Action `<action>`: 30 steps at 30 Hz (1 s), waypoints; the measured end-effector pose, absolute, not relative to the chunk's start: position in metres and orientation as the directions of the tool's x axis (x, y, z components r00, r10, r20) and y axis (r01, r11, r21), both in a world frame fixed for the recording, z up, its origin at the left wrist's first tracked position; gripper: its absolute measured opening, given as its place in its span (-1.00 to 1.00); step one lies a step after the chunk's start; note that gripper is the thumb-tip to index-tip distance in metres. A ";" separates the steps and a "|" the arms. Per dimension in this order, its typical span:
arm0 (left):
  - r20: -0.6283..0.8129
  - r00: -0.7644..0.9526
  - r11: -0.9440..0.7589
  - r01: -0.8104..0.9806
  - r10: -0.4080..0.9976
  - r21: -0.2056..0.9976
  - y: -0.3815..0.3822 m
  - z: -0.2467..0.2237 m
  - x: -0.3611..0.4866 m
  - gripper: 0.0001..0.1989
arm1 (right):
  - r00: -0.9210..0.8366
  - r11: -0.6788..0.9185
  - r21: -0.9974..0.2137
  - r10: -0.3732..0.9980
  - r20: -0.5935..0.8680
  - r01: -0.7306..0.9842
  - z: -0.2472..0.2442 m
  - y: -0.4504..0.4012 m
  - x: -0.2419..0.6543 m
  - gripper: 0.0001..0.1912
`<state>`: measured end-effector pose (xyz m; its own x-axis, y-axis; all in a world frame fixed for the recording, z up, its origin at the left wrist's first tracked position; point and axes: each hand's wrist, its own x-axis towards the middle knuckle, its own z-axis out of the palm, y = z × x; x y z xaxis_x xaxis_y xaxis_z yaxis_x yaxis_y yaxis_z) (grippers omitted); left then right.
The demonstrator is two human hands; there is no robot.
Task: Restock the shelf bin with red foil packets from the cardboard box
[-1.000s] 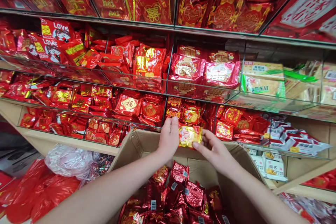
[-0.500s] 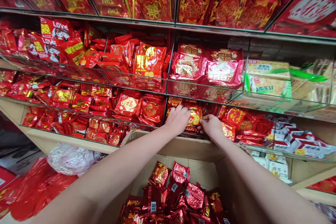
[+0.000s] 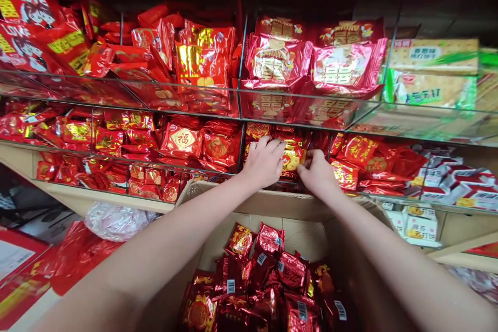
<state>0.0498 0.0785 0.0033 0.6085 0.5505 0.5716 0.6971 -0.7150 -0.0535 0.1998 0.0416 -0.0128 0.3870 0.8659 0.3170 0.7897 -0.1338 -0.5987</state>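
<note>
Head view: nearest, dark red foil packets [image 3: 293, 270] lie heaped, some with barcodes up, in an open cardboard box [image 3: 282, 201]. Above it, 2 bare forearms reach across to the lower shelf. The person's left hand [image 3: 266, 163] lies with bent fingers over a gold-and-red packet [image 3: 291, 158], hiding its left part; whether they grip it cannot be told. The right hand [image 3: 319, 174] has its thumb and fingers curled in at the packet's right edge; a pinch and a mere touch look alike from here. The packet sits in a lower-shelf compartment, just beyond the box's far rim. Hard pressing could crack the biscuits pictured on its wrapper; a loose hold could let it tip forward into the box. Farther up, 2 pink packs [image 3: 278, 62] lean behind a clear front panel [image 3: 295, 109], which rising knuckles might knock.
</note>
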 end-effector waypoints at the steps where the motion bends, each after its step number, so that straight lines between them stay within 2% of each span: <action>1: 0.571 0.610 -0.718 0.694 0.549 -0.052 0.078 0.003 0.050 -0.55 | 0.375 -0.106 -0.592 0.857 0.353 0.799 -0.014 0.041 0.199 -0.59; 6: 0.587 0.612 -0.728 0.683 0.530 -0.054 0.081 0.000 0.055 -0.51 | 0.319 0.021 -0.522 0.770 0.553 0.853 -0.016 0.043 0.201 -0.63; 9: 0.636 0.587 -0.742 0.670 0.501 -0.034 0.084 0.002 0.058 -0.60 | 0.342 0.070 -0.560 0.726 0.596 0.826 -0.012 0.044 0.203 -0.74; 12: 0.696 0.570 -0.787 0.617 0.436 -0.013 0.077 0.006 0.051 -0.61 | 0.353 0.191 -0.594 0.649 0.674 0.781 -0.004 0.028 0.199 -0.85; 14: 0.718 0.591 -0.842 0.540 0.367 -0.014 0.063 0.008 0.038 -0.63 | 0.247 0.315 -0.492 0.579 0.777 0.811 -0.002 0.005 0.194 -0.83; 16: 0.695 0.662 -0.909 0.416 0.280 -0.030 0.045 0.006 0.019 -0.67 | -0.070 0.464 -0.293 0.619 0.782 0.836 -0.008 -0.025 0.187 -0.82; 17: 0.662 0.711 -0.939 0.343 0.237 -0.033 0.035 0.002 0.009 -0.69 | -0.282 0.544 -0.209 0.682 0.675 0.813 -0.015 -0.039 0.183 -0.83; 18: 0.606 0.770 -0.961 0.275 0.202 -0.029 0.026 -0.003 -0.002 -0.70 | -0.465 0.603 -0.168 0.737 0.490 0.779 -0.024 -0.052 0.180 -0.83; 19: 0.520 0.835 -0.976 0.218 0.180 -0.013 0.018 -0.011 -0.011 -0.71 | -0.574 0.624 -0.171 0.775 0.266 0.763 -0.035 -0.062 0.177 -0.83; 21: 0.259 0.947 -0.981 0.182 0.192 0.062 0.006 -0.030 -0.026 -0.71 | -0.565 0.534 -0.209 0.815 -0.132 0.819 -0.063 -0.075 0.174 -0.75; 23: -0.016 0.945 -0.929 0.323 0.326 0.179 -0.001 -0.052 -0.037 -0.66 | -0.412 0.358 -0.208 0.825 -0.387 0.910 -0.089 -0.079 0.172 -0.40; 25: -0.274 0.801 -0.754 0.596 0.532 0.276 -0.004 -0.071 -0.044 -0.56 | -0.299 0.226 -0.199 0.799 -0.522 0.954 -0.107 -0.077 0.171 -0.12; 26: -0.400 0.698 -0.640 0.711 0.594 0.291 -0.005 -0.077 -0.047 -0.56 | -0.266 0.188 -0.196 0.791 -0.550 0.963 -0.112 -0.076 0.171 -0.07; 28: -0.556 0.575 -0.507 0.811 0.600 0.292 -0.005 -0.083 -0.050 -0.65 | -0.242 0.163 -0.190 0.807 -0.538 0.968 -0.115 -0.073 0.168 -0.10; 30: -0.589 0.582 -0.497 0.805 0.560 0.324 -0.005 -0.080 -0.050 -0.72 | -0.241 0.174 -0.180 0.836 -0.494 0.968 -0.112 -0.072 0.164 -0.26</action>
<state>-0.0499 -0.0052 -0.0798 0.5822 0.5602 -0.5893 0.8054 -0.4965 0.3237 0.1644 -0.0721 -0.1124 -0.2413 0.8355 -0.4936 0.9683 0.1735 -0.1797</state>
